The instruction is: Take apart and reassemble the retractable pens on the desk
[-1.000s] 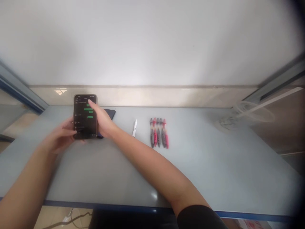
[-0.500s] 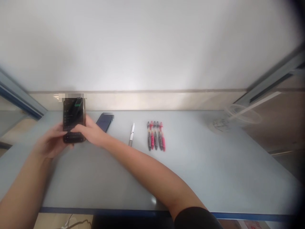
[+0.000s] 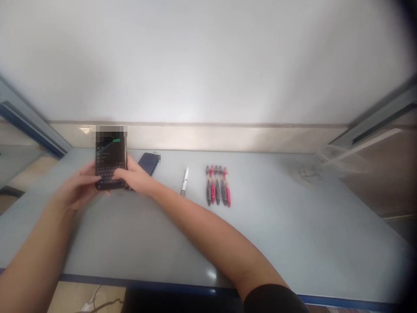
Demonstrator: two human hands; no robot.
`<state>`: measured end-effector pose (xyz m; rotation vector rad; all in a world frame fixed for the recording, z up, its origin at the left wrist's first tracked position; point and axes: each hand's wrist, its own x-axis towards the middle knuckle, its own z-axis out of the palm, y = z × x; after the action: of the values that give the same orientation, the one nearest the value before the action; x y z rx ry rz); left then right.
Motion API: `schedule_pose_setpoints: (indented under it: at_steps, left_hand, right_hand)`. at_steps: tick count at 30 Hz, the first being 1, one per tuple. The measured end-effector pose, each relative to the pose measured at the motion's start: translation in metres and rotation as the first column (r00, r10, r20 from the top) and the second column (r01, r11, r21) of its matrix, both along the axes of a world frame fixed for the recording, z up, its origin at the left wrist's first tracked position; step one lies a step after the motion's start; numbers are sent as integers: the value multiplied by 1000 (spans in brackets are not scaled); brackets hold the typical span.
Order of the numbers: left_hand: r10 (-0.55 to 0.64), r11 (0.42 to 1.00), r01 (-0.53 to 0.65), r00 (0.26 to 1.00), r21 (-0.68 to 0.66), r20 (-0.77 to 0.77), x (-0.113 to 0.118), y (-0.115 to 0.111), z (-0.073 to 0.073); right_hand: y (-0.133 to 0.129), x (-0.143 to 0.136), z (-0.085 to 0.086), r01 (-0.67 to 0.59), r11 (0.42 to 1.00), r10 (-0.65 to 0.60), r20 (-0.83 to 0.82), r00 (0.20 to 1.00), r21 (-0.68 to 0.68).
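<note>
A dark smartphone (image 3: 110, 158) is held upright above the left part of the table, its lit screen showing a keyboard along the lower half. My left hand (image 3: 78, 187) grips its lower left side, the thumb lying over the screen's edge. From the right side my right hand (image 3: 135, 176) holds it too, with the thumb on the keyboard. Behind my right hand a second dark phone (image 3: 149, 164) lies flat on the table, partly hidden. A white and grey pen (image 3: 185, 180) rests just beyond my right forearm.
Several grey and pink pens (image 3: 218, 187) lie side by side on the pale table (image 3: 267, 234). A clear plastic container (image 3: 308, 171) with a white strip across it stands at the right. Behind runs a white wall (image 3: 208, 61); cables (image 3: 104, 304) show below the front edge.
The whole view has shifted, so the table's things sit slightly farther right. The keyboard now shows more clearly on the phone's screen; both hands still hold the phone.
</note>
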<state>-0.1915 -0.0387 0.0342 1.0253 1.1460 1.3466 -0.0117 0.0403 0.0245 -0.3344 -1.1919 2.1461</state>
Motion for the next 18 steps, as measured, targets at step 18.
schedule_pose_setpoints:
  at_steps: [18]
  left_hand:
    - [-60, 998, 60, 998, 0, 21, 2, 1, 0]
  right_hand:
    - [8, -3, -13, -66, 989, 68, -7, 998, 134]
